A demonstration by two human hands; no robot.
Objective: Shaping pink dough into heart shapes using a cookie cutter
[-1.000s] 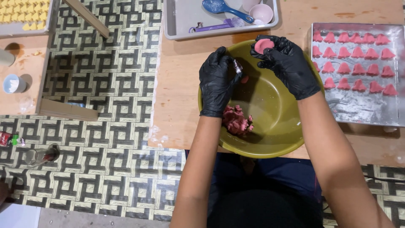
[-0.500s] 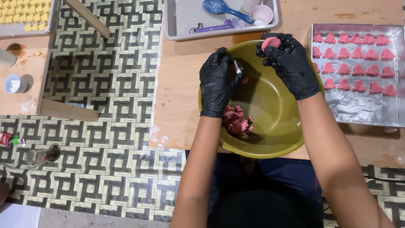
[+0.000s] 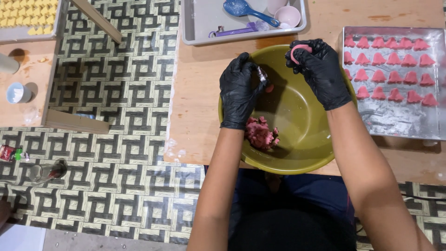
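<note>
Right now we see both hands in black gloves held over an olive-green bowl (image 3: 297,153) that sits on a wooden table (image 3: 200,107). The right hand (image 3: 318,69) is at the bowl's far rim, its fingers curled around a small flattened piece of pink dough (image 3: 299,49), which peeks out between the fingertips. The left hand (image 3: 239,90) hovers over the bowl's left side, fingers pinched on a small metal tool (image 3: 261,74); we cannot make out what kind of tool it is. A lump of pink dough (image 3: 261,133) lies inside the bowl, on its near-left slope, just below the left wrist and apart from both hands.

To the right of the bowl, touching or nearly touching its rim, a foil-lined tray (image 3: 395,121) carries rows of small pink shaped pieces (image 3: 385,74), filling its far half; the near half is bare foil. Beyond the bowl a grey tray (image 3: 195,28) holds a blue scoop (image 3: 241,9), a purple tool (image 3: 237,31) and a pink cup (image 3: 288,16). Off to the left, across a patterned floor mat (image 3: 116,93), another low table (image 3: 28,83) bears a tray of yellow pieces (image 3: 23,14) and a small white cup (image 3: 16,93). A glass (image 3: 44,171) lies on the mat nearer to us.
</note>
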